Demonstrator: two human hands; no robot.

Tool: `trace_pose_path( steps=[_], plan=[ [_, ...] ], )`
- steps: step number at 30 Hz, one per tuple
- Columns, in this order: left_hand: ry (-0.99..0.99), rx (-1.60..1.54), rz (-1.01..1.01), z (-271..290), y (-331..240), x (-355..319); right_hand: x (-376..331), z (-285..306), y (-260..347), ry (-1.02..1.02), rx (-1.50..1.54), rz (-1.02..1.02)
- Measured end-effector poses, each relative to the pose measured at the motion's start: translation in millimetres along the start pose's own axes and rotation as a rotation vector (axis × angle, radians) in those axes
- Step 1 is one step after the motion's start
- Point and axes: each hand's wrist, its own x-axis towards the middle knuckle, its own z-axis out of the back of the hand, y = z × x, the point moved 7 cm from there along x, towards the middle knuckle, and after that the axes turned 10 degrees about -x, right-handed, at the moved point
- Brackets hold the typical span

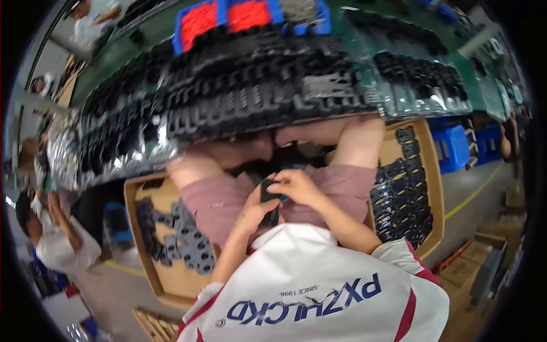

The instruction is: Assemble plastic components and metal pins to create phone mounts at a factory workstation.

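Note:
Above my lap, my left hand (pixel 256 208) is closed around a small black part (pixel 266 190), which looks like moulded plastic. My right hand (pixel 297 186) meets it from the other side, fingers bent and pinching at the part's upper end. A bit of blue shows by the fingertips of my right hand, too small to name. The fingers cover much of the part, so its full shape is hidden.
A bench ahead carries rows of black parts (pixel 245 102) on plastic film. Behind them stand blue bins with red pieces (pixel 249 15) and grey pieces (pixel 300 11). Cardboard boxes flank me: grey parts (pixel 191 242) left, black parts (pixel 401 196) right. A co-worker (pixel 65 239) sits at left.

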Motion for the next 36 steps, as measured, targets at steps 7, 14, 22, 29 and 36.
trace_pose_path(
  steps=[7, 14, 22, 29, 36],
  plan=[
    [0.229, -0.175, -0.155, -64.2, -47.6, 3.4, -15.5, 64.8, 101.4, -0.155, -0.162, 0.105],
    [0.286, -0.176, -0.289, -75.7, -73.9, 5.0, -13.1, 178.3, 183.8, -0.463, -0.155, 0.405],
    [0.274, -0.264, -0.433, -72.3, -106.9, -19.7, 4.2, 340.6, 153.8, -0.722, -0.966, 0.215],
    [0.234, -0.414, -0.548, -44.3, -126.0, -22.2, -18.5, 352.2, 184.5, -0.873, -0.859, 0.426],
    [0.037, -0.392, -0.707, 0.7, -181.7, -33.7, -13.0, 250.9, 243.1, -0.508, -0.095, 0.693]
  ],
)
